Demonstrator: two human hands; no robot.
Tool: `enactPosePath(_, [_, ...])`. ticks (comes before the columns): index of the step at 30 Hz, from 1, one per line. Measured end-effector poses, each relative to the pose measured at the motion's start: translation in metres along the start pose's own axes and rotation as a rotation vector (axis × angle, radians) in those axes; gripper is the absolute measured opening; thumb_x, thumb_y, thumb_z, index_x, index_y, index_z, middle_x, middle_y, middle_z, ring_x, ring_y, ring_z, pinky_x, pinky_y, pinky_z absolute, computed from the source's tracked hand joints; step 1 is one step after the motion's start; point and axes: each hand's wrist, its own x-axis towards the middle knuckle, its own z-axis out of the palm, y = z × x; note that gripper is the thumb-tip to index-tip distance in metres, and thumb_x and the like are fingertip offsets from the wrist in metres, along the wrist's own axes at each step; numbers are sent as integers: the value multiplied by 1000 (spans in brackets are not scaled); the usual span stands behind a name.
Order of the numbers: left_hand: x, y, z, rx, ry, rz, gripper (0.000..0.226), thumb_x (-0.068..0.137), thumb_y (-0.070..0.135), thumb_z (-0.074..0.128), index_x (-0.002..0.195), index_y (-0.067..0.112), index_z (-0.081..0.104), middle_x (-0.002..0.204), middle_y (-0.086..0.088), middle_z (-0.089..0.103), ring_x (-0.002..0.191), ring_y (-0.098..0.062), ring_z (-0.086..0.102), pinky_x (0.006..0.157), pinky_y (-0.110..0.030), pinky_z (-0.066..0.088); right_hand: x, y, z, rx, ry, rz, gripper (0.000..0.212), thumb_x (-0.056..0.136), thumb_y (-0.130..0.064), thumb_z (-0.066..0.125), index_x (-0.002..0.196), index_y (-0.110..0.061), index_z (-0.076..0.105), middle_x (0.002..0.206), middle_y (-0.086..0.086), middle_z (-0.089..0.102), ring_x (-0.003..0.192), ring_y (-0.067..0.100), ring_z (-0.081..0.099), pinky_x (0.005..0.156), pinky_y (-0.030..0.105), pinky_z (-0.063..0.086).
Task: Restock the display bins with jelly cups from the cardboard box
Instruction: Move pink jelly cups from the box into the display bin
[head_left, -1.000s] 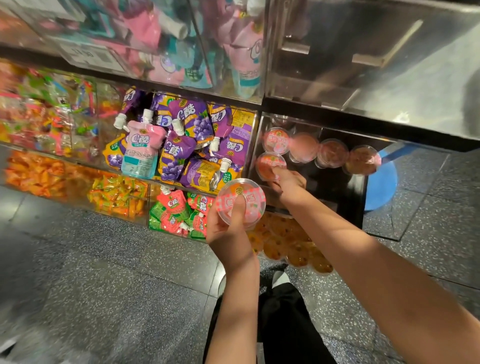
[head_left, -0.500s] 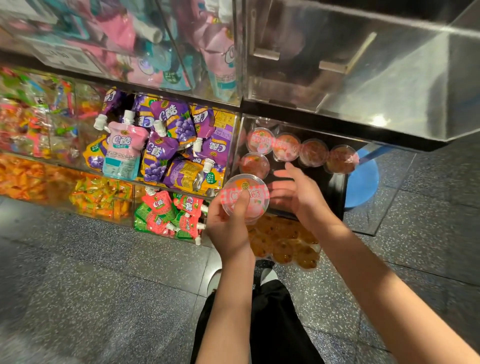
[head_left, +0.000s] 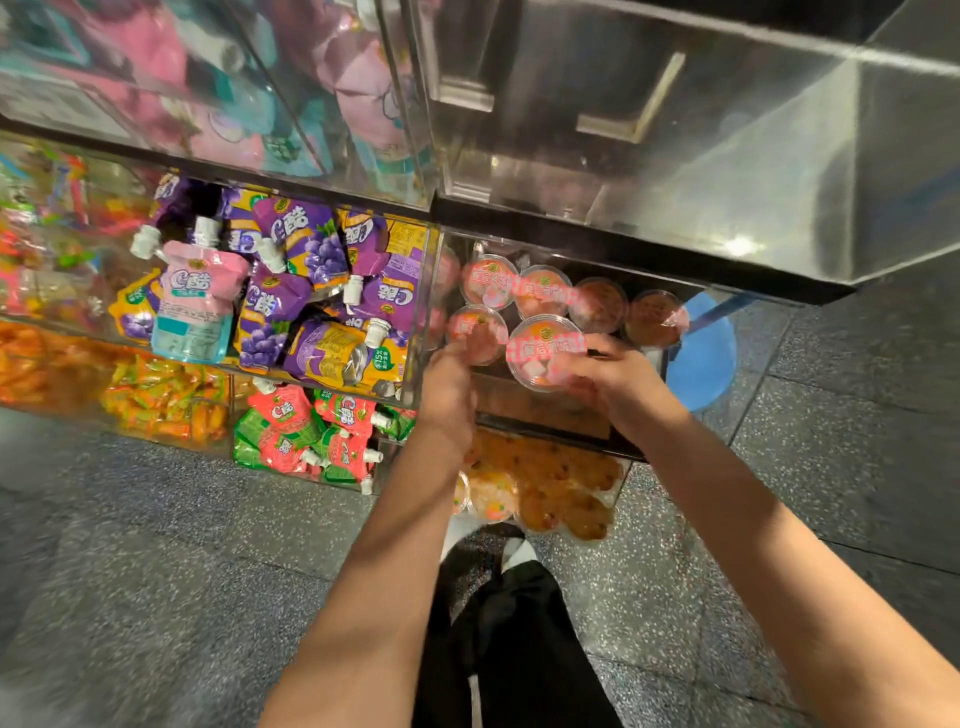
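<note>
A clear jelly cup with a pink-and-white lid (head_left: 544, 349) is inside the open display bin (head_left: 545, 415). My right hand (head_left: 618, 384) grips it from the right side. My left hand (head_left: 449, 389) reaches in beside it, its blurred fingers lying against another jelly cup (head_left: 478, 332) at the bin's front left. Several more cups (head_left: 597, 304) stand in a row along the back of the bin. The cardboard box is out of view.
Left of the bin, a clear bin holds purple and pink drink pouches (head_left: 291, 301). Below are red-green pouches (head_left: 311, 436) and orange jelly cups (head_left: 545, 483). A steel cabinet (head_left: 675, 130) overhangs above. A blue stool (head_left: 701, 358) stands at right. My leg and shoe (head_left: 498, 597) are on the speckled floor.
The jelly cup has passed from my left hand to my right hand and moved forward into the bin. My left hand has reached in to the front-left cup.
</note>
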Motion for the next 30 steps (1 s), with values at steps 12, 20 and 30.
enactPosePath(12, [18,4,16,138,25,-48,36,98,31,47,125,9,57,114,-7,61,88,-14,53,67,-22,40,81,36,13,206,185,357,39,88,4,58,126,7,49,123,22,58,99,31,64,66,31,58])
enactPosePath(20, [24,1,15,165,-3,-15,40,101,33,39,138,19,46,137,0,51,124,-20,43,98,-37,34,87,51,19,231,361,303,31,84,-1,67,112,-7,58,109,12,62,101,27,62,89,38,55])
enactPosePath(30, [-36,21,-1,370,-2,48,27,88,17,62,112,5,63,118,-16,64,107,-29,62,96,-38,49,22,23,31,-86,402,359,50,90,-37,61,124,-1,50,93,7,60,83,20,61,73,29,49])
